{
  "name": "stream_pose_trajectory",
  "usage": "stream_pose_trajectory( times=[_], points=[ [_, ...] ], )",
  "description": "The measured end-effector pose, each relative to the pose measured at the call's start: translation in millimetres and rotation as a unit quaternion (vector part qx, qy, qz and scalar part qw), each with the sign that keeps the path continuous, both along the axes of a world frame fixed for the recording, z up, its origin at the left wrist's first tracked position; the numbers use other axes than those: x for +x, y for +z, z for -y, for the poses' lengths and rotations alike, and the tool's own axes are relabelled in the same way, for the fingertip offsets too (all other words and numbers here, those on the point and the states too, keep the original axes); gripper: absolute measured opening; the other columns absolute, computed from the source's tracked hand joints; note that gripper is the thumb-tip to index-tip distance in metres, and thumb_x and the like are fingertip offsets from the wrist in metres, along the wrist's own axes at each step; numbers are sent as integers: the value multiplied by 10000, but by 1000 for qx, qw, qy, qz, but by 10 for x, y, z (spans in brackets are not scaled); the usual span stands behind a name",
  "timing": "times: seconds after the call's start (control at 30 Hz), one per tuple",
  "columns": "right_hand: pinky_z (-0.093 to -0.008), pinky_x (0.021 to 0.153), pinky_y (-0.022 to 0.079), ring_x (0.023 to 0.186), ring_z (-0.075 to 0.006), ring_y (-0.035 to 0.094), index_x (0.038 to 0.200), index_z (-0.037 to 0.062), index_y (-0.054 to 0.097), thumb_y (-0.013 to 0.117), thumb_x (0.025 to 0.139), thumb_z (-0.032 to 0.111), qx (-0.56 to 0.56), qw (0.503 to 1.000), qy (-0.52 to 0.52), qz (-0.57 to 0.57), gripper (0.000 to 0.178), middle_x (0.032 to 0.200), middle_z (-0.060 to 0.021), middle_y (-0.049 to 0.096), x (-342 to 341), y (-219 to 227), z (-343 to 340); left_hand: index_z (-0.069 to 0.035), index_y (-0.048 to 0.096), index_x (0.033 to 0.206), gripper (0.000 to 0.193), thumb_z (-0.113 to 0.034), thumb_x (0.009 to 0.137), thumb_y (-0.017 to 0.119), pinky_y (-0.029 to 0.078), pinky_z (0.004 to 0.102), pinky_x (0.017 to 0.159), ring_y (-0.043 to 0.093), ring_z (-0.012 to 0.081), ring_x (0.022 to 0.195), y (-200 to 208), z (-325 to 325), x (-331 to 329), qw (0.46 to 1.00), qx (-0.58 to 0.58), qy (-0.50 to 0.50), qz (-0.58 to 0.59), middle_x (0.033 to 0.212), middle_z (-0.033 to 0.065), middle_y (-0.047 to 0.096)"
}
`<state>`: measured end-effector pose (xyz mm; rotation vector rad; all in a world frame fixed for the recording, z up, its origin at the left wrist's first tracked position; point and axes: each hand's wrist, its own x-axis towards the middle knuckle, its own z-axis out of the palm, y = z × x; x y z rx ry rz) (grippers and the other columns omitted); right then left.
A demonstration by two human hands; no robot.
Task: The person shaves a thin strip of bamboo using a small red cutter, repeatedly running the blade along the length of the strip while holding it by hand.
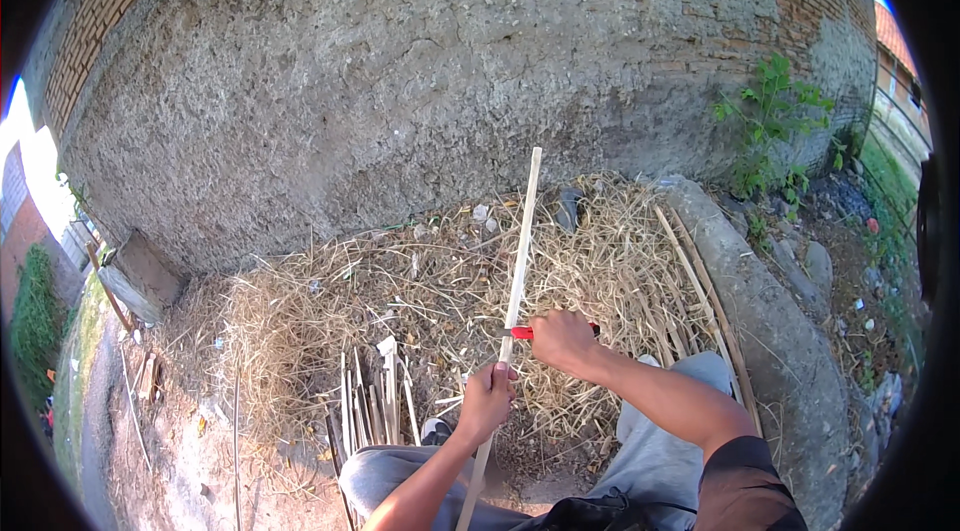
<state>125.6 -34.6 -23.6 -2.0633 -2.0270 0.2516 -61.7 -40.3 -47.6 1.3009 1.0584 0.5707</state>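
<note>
Our left hand (487, 399) grips a pale wooden strip (522, 256), while our right hand (563, 342) holds a red knife (522, 333) against it; shavings (275, 336) litter the ground (190, 476) below a rough grey wall (450, 71).

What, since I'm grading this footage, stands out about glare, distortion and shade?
Head view: glare whites out a patch at the far left; head view: fisheye distortion bows edges near the picture's rim; head view: the upper end of the pale strip stands out against the shaded wall.
</note>
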Motion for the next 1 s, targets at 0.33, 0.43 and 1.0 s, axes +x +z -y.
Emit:
stream_pose_trajectory(
  times=[0.33,0.43,1.0],
  points=[
    [-434,542,513,598,-278,668,711,-10,664,542,786,21,26,999,-24,18,146,650,-177,652,64,16,19,-11,573,929,345,-282,1056,400,335,265,382,438,69,469,-224,-53,118,972,228,-8,-57,598,15,493],
    [-434,527,501,595,-271,666,704,1,666,538,786,20,23,999,-39,24,153,650,-174,652,133,-15,2,-13,561,925,340,-281,1056,398,333,257,379,434,67,466,27,-28,170,990,132,-3,-57,594,9,481],
    [-450,590,547,691,-323,708,836,12,686,564,814,72,110,992,-3,67,138,735,-167,689,189,-344,-147,51,603,829,378,-232,1010,430,472,451,592,630,378,606,-95,-29,208,967,220,5,-131,642,228,604]
  ],
)
